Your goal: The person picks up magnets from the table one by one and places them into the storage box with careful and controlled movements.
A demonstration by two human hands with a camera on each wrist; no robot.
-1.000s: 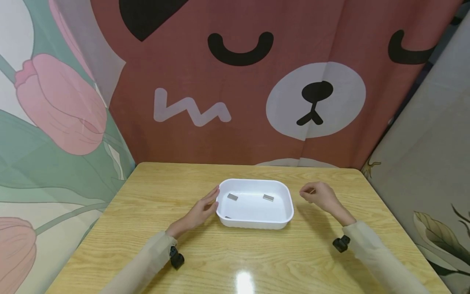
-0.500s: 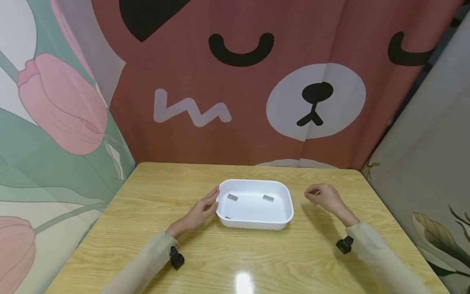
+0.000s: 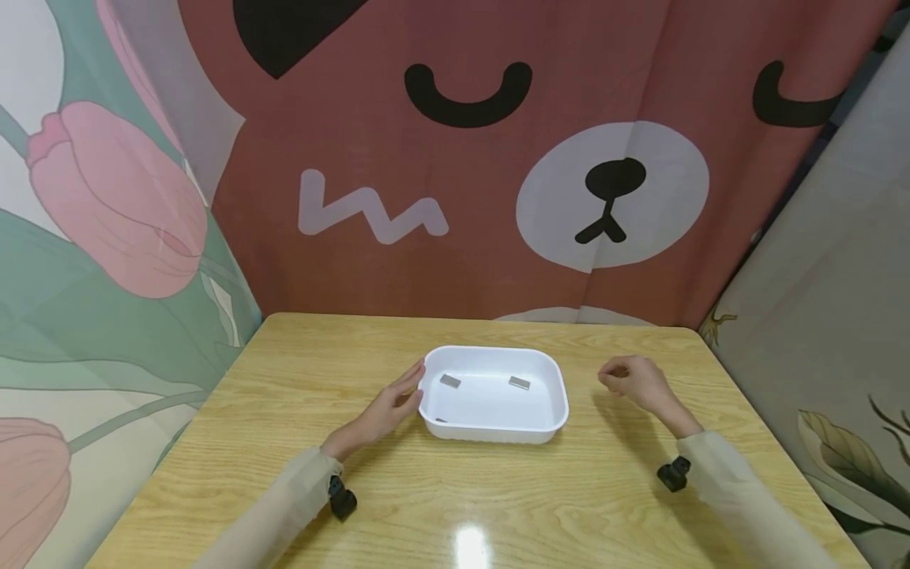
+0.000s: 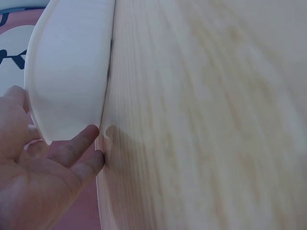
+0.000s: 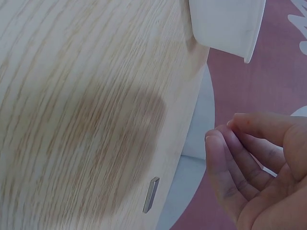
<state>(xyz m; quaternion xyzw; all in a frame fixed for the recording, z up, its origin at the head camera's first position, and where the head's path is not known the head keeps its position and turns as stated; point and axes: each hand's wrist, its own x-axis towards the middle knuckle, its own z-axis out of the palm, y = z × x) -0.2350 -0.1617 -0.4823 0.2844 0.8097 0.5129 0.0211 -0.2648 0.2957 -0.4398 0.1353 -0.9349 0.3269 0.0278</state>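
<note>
A white tray (image 3: pixel 498 435) stands mid-table. Inside it lie small grey bars: one at the left (image 3: pixel 450 381), one at the right (image 3: pixel 520 383), and a third dark piece (image 3: pixel 441 420) partly hidden by the front wall. My left hand (image 3: pixel 387 407) rests against the tray's left end, fingers extended; in the left wrist view, fingertips (image 4: pixel 91 132) reach its lower edge. My right hand (image 3: pixel 637 385) hovers right of the tray, fingers loosely bent with fingertips near the thumb, nothing showing between them. Another small metal bar (image 5: pixel 151 195) lies on the table in the right wrist view.
The wooden table (image 3: pixel 455 482) ends at a hanging bear-print cloth (image 3: pixel 455 276) behind the tray. Floral cloths hang at the left (image 3: pixel 128 332) and right (image 3: pixel 817 316). Both sleeves carry a small black wrist device, such as the right one (image 3: pixel 674 473).
My right hand has drifted to the right, away from the tray, with its fingers still bent. The left hand, tray and bars inside stay where they were.
</note>
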